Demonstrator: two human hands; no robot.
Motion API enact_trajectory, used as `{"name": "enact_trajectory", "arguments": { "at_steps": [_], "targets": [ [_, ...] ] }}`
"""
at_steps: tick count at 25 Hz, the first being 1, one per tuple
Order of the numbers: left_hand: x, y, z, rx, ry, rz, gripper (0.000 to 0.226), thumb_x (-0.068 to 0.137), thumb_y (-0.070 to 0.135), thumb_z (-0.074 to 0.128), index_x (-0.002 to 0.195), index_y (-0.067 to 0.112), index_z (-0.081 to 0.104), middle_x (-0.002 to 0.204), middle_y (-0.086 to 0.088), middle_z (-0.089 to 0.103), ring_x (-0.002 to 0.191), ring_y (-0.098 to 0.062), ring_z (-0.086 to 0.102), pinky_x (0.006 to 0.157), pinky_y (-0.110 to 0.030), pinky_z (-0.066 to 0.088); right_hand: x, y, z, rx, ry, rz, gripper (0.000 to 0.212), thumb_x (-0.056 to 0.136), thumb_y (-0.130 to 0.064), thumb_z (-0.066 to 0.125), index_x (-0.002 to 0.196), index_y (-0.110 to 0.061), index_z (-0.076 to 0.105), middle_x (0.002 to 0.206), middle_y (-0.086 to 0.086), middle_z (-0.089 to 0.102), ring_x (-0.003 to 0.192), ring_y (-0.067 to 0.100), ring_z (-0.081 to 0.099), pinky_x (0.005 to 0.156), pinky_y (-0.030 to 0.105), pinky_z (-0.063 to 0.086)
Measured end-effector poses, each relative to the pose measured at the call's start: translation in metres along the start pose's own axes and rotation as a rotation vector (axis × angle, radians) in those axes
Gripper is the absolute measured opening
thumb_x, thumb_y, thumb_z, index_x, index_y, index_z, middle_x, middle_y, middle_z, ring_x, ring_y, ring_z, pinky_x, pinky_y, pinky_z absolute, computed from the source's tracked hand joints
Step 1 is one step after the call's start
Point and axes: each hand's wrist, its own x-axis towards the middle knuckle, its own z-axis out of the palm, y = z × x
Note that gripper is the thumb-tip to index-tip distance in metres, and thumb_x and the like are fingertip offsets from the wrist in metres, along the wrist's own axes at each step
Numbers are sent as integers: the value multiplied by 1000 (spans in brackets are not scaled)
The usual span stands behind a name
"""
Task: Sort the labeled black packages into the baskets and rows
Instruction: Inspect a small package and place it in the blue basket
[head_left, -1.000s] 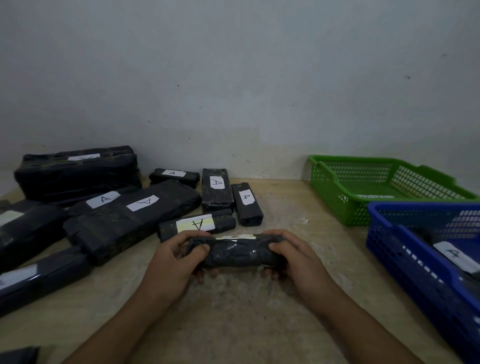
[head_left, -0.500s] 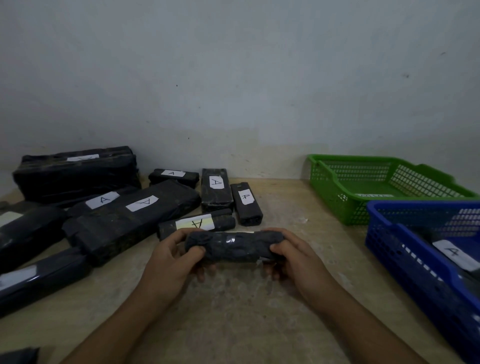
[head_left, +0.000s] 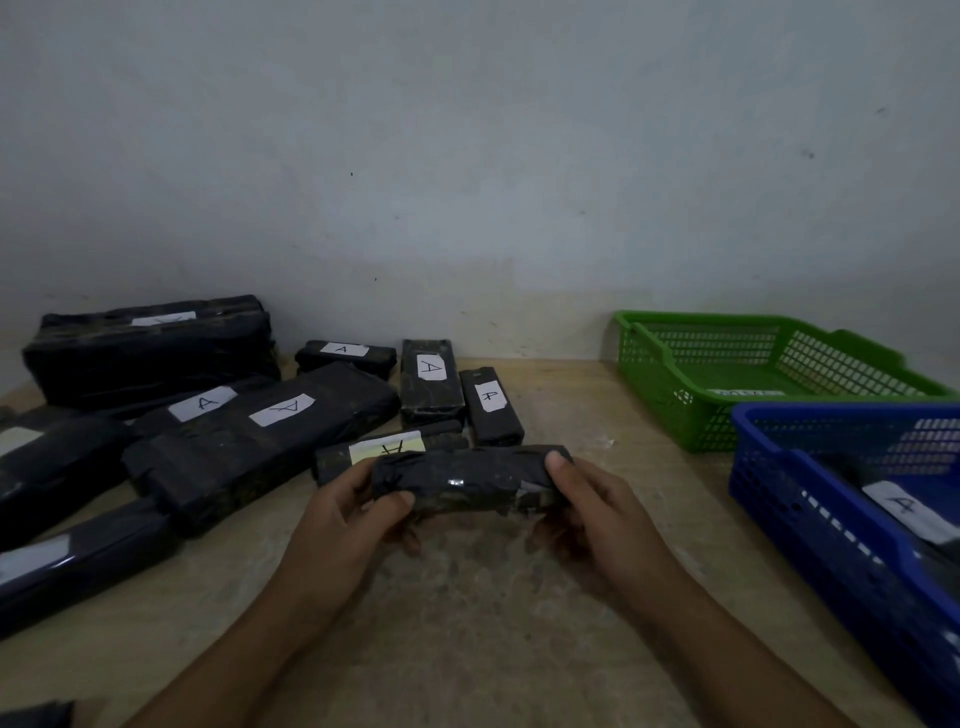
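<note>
Left hand (head_left: 343, 512) & right hand (head_left: 597, 506) each pinch an end of a small black package (head_left: 465, 480), held just above the bench (head_left: 467, 623), prob. turning it to find its label. Blue basket (head_left: 810, 525) near, on the right.

Held package (head_left: 457, 480) lies mid-table (head_left: 493, 623). Left of and behind it lie the other packages (head_left: 260, 421). Right of it stand two baskets (head_left: 769, 519), one behind the other; the nearer holds a labelled package (head_left: 904, 512).
</note>
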Motion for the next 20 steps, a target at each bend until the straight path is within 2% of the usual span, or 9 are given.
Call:
{"name": "enact_trajectory", "arguments": {
  "at_steps": [2,4,6,8,10,12,15,17,20],
  "targets": [
    [1,1,1,5,21,-11,18,91,-1,55,98,11,67,82,-12,74,68,-27,67,56,-36,55,-2,0,-2,-32,-43,-40,24,95,-34,57,106,-19,71,94,8,74,77,22,68,58,30,46],
    [2,0,0,16,40,-33,15,92,4,54,96,11,68,84,-11,74,66,-28,64,54,-33,55,-2,2,-2,11,-54,-19,24,89,-32,66,109,-19,70,100,8,74,82,22,68,58,33,48],
    [2,1,1,28,14,-46,14,92,9,56,97,12,68,90,-9,74,75,-30,66,61,-30,57,0,4,-1,32,-25,1,24,85,-26,69,107,-16,70,97,10,74,77,20,68,54,32,48],
    [0,2,1,15,5,-62,14,91,10,56,96,18,66,88,0,76,80,-22,71,63,-22,57,0,5,0,30,-5,10,16,92,-16,63,105,-12,72,90,9,74,70,17,65,51,31,47],
    [-2,3,1,13,0,-71,16,89,9,57,94,24,62,84,5,75,76,-9,71,59,-15,54,2,4,0,34,3,12,17,94,-10,57,102,-8,72,83,7,73,66,16,62,49,30,47],
    [-4,4,3,55,-3,-56,17,89,8,58,91,24,62,83,3,74,72,-3,69,56,-10,50,2,3,-1,7,6,14,17,95,-9,55,101,-8,72,79,5,72,63,16,60,49,29,46],
    [-3,4,4,96,28,-40,26,90,7,58,81,32,56,66,16,72,63,6,65,51,-6,46,2,5,1,-48,-14,7,17,96,-10,55,105,-9,70,80,2,74,60,13,61,48,27,46],
    [-1,4,3,81,56,-46,24,91,7,57,82,29,60,67,19,72,64,2,67,51,-8,48,3,7,2,-31,-54,38,18,95,-14,59,110,-9,68,84,7,74,62,18,64,49,30,46],
    [2,1,0,56,90,-92,14,91,11,57,94,16,70,80,1,76,75,-17,72,63,-26,55,3,8,2,33,-124,79,32,86,-16,61,117,-10,62,90,15,73,69,29,67,49,31,45]
  ]
}}
